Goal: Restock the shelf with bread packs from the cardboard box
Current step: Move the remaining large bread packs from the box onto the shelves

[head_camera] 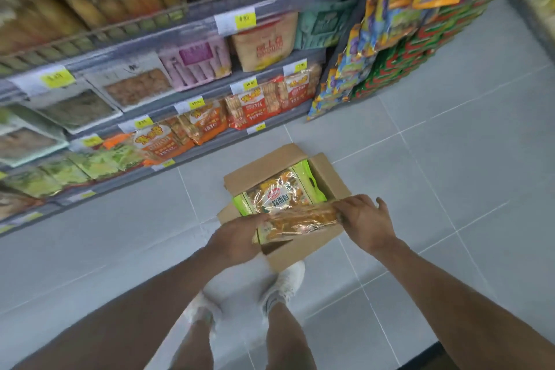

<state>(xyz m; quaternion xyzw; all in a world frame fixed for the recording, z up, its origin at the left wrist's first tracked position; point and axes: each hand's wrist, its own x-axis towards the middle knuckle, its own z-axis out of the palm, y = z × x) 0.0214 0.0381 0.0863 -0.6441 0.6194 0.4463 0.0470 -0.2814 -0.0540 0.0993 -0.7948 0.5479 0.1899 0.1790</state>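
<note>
Two hands: head view, lower centre; left hand [237, 237] had its fingers curled round the left end of a bread pack [300, 221], right hand [365, 218] clamped the right end, thumb lifted apart.
Bread pack: held across the near part of the open cardboard box [327, 180], centre of frame.
Cardboard box: on the grey tiled floor [450, 159], flaps spread, second pack [279, 189] lying flat inside.
Shelf [210, 93]: upper left, blurred snack bags behind yellow price tags.
White shoes [285, 282]: just below the box.
</note>
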